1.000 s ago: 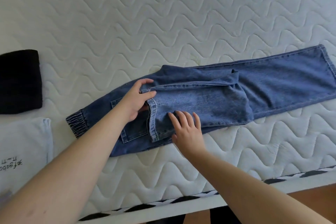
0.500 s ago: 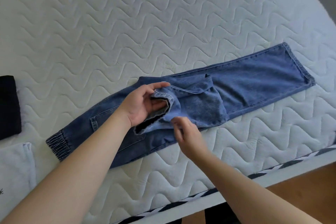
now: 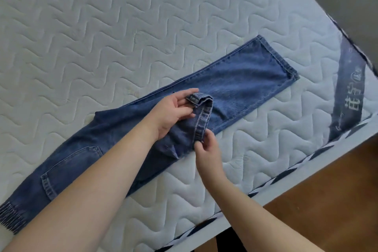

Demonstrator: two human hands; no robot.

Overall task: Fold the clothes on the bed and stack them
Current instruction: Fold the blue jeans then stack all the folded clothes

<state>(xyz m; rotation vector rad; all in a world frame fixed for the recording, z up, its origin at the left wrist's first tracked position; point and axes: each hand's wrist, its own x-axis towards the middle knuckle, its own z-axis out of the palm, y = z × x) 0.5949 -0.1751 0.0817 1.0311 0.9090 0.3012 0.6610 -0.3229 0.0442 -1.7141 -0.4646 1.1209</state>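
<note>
Jeans (image 3: pixel 241 82) blue denim, long strip on quilted mattress (image 3: pixel 122 26); left hand (image 3: pixel 173 112), right hand (image 3: pixel 206 149) fingers pinch stitched waistband.

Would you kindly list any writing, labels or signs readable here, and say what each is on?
Grey band on the mattress corner: pale characters and a small logo, too blurred to read.
Jeans, held by the left hand and right hand: no text or label visible.
</note>
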